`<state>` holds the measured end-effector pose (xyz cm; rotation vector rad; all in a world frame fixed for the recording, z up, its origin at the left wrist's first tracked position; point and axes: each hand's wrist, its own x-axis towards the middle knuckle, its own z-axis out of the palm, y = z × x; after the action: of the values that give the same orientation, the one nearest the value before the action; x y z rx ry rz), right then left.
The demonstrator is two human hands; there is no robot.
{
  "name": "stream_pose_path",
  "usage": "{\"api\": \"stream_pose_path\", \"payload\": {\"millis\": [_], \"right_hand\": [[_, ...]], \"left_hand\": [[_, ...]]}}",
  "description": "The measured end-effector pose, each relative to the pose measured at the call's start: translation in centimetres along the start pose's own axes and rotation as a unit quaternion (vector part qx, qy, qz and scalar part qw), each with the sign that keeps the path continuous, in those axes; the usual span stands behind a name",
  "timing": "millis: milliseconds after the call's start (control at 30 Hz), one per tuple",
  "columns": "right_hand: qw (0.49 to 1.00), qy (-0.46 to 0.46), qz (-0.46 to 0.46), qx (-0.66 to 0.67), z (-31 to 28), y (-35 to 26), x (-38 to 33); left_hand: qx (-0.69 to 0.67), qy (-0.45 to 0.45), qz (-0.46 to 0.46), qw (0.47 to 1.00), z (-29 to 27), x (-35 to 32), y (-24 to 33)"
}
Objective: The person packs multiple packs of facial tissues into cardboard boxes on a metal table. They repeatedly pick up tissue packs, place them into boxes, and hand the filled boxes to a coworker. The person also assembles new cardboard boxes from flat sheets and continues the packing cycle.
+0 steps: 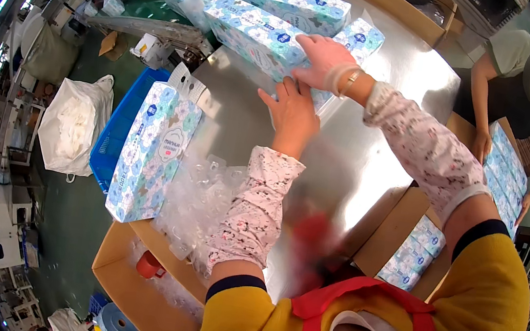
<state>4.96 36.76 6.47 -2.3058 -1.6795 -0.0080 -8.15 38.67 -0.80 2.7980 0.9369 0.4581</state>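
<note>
Several long tissue packs in blue floral wrapping lie at the far end of a metal table (235,89). My right hand (328,64) grips the right end of the nearest tissue pack (250,34), its fingers over the top and the thumb lower on the side. Just below that end is my left hand (294,116), with fingers apart and their tips at the pack's lower edge. Behind lies another floral pack (295,7), and a further pack (360,39) sits to the right of my right hand. Patterned sleeve covers are on both forearms.
A single floral pack (154,152) stands by a blue crate (120,137) at the left. Crumpled clear plastic (202,194) lies beside it, above an open carton (138,283). Right of me, another carton (382,231) holds packs. A co-worker (518,73) handles a filled box.
</note>
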Motion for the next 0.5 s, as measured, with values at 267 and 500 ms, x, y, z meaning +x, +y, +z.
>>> {"api": "stream_pose_path", "payload": {"millis": [267, 500], "right_hand": [[0.983, -0.129, 0.124, -0.045, 2.4, 2.6, 3.9], [0.975, -0.171, 0.116, -0.086, -0.7, 4.6, -7.1]], "left_hand": [[-0.031, -0.108, 0.102, 0.988, -5.1, -7.6, -1.8], [-0.105, -0.103, 0.202, 0.968, -5.5, -9.8, 3.1]]}}
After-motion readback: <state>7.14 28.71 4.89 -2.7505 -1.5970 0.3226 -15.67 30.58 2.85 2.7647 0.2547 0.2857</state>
